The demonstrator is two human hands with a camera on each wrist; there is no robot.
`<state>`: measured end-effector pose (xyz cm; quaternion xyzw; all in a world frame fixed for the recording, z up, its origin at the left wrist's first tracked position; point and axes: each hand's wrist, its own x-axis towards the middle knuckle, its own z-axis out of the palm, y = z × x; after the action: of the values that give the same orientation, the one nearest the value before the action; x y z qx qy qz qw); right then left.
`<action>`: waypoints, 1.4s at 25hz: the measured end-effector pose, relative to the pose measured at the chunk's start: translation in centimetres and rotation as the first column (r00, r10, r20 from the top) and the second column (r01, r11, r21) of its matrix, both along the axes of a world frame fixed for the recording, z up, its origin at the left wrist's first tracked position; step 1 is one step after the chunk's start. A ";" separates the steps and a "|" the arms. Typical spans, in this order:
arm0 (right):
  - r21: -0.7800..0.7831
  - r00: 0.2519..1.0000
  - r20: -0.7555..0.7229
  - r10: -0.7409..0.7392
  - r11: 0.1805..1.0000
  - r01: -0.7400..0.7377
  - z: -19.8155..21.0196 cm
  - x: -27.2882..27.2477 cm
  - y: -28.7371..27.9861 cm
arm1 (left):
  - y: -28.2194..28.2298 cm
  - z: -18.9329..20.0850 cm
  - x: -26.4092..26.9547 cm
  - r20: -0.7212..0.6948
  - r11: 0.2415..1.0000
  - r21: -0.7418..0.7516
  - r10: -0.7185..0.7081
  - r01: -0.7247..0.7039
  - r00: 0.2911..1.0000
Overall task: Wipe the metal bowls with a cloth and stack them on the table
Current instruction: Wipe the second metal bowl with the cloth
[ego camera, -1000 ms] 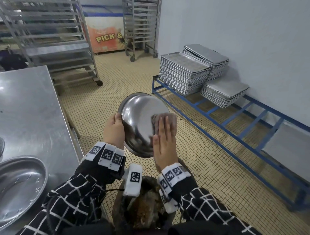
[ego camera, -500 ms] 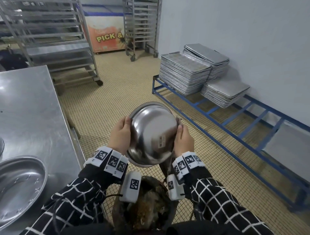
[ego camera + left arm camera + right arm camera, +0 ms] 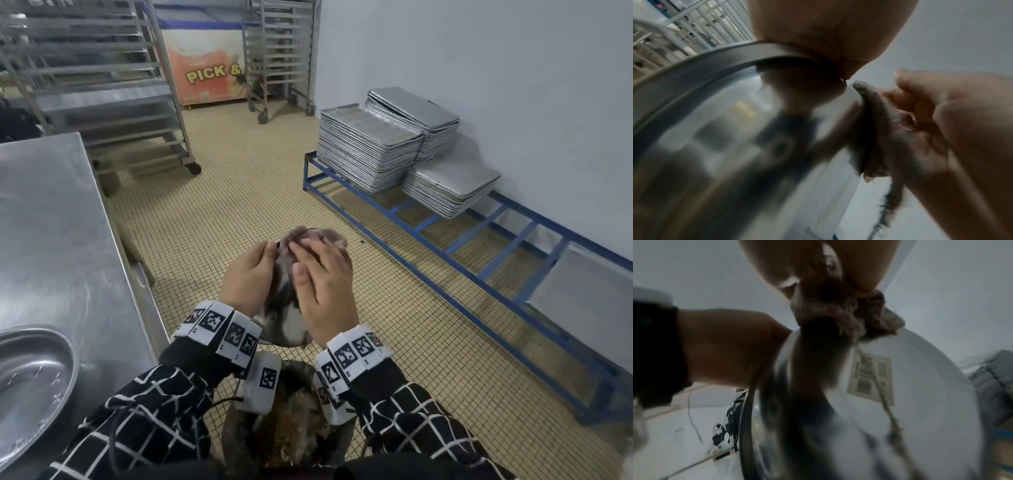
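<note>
I hold a metal bowl (image 3: 284,325) upright between both hands at waist height, and the hands hide most of it. My left hand (image 3: 250,277) grips its rim (image 3: 715,53) on the left. My right hand (image 3: 322,284) lies over the bowl's outer bottom (image 3: 920,402), its fingers and thumb gathering a brown-grey cloth (image 3: 317,234) against the metal. The cloth (image 3: 859,313) bunches under that hand, and a strand hangs down (image 3: 892,203). A barcode label (image 3: 869,374) is stuck on the bowl's outside. A second metal bowl (image 3: 30,383) rests on the steel table (image 3: 51,240) at the lower left.
A dark bin (image 3: 291,428) with scraps stands right below my hands. A low blue rack (image 3: 445,233) along the right wall carries stacks of baking trays (image 3: 370,150). Wheeled tray racks (image 3: 102,68) and a freezer (image 3: 205,68) stand at the back on the tiled floor.
The bowl was turned from its inside facing me to its outside. My right hand moved from the bowl's edge onto the outer bottom with the cloth.
</note>
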<state>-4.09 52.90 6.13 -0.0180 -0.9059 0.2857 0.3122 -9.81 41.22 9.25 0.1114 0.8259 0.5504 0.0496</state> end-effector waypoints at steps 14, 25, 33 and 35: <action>0.069 1.000 -0.006 0.002 0.998 -0.002 -1.8 -0.1 0.3 | -0.6 -0.3 -0.3 -0.092 0.999 -0.053 0.004 -0.009 0.996; -0.907 0.954 0.291 -0.074 0.294 0.300 -3.2 0.9 5.1 | -1.6 -2.0 -0.5 -0.011 0.990 0.137 0.026 -0.024 1.000; -0.557 0.951 0.307 -0.016 0.808 0.193 1.2 1.6 7.4 | -2.0 -2.7 -0.4 -0.019 0.985 -0.010 -0.172 0.172 0.985; -0.412 0.947 0.317 0.055 0.907 0.085 2.3 0.9 7.4 | -1.5 -2.0 -0.1 -0.034 0.978 -0.025 -0.208 0.207 0.978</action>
<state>-3.19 60.26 8.43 -0.1381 -0.8615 0.4646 0.1515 -9.89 39.68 7.27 0.2064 0.8163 0.5314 0.0929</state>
